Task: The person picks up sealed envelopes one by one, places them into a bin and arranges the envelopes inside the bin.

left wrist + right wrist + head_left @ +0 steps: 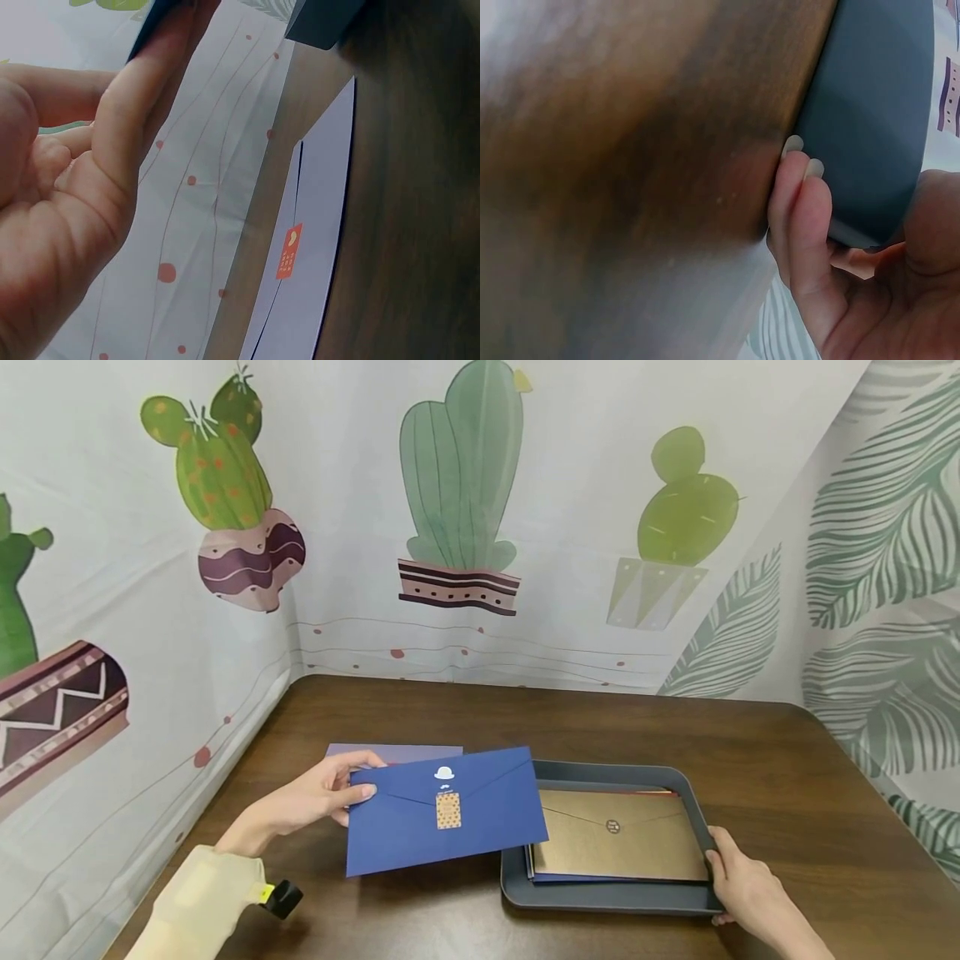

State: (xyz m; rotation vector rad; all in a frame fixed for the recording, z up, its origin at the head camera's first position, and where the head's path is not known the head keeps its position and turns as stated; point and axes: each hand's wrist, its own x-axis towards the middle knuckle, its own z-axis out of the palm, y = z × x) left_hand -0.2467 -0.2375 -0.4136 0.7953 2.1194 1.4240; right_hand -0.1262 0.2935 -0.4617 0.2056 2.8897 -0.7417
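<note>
My left hand (337, 785) pinches a dark blue envelope (487, 822) at its left edge, thumb on the front face. The envelope bears a white hat print and a patterned tan sticker, and hangs tilted above the table, its right end overlapping the tray in the head view. Beneath it lies a lavender envelope (322, 225) with a red sticker. My right hand (753, 885) grips the right end of a dark grey tray (615, 900), fingers against its outer wall. In the tray a gold envelope (577, 843) with a round seal tops a stack of envelopes.
The brown wooden table (420, 918) reaches back to a hanging cloth (345, 568) printed with cacti and leaves. A small black device (282, 899) is strapped to the left wrist over a pale yellow sleeve (202, 902).
</note>
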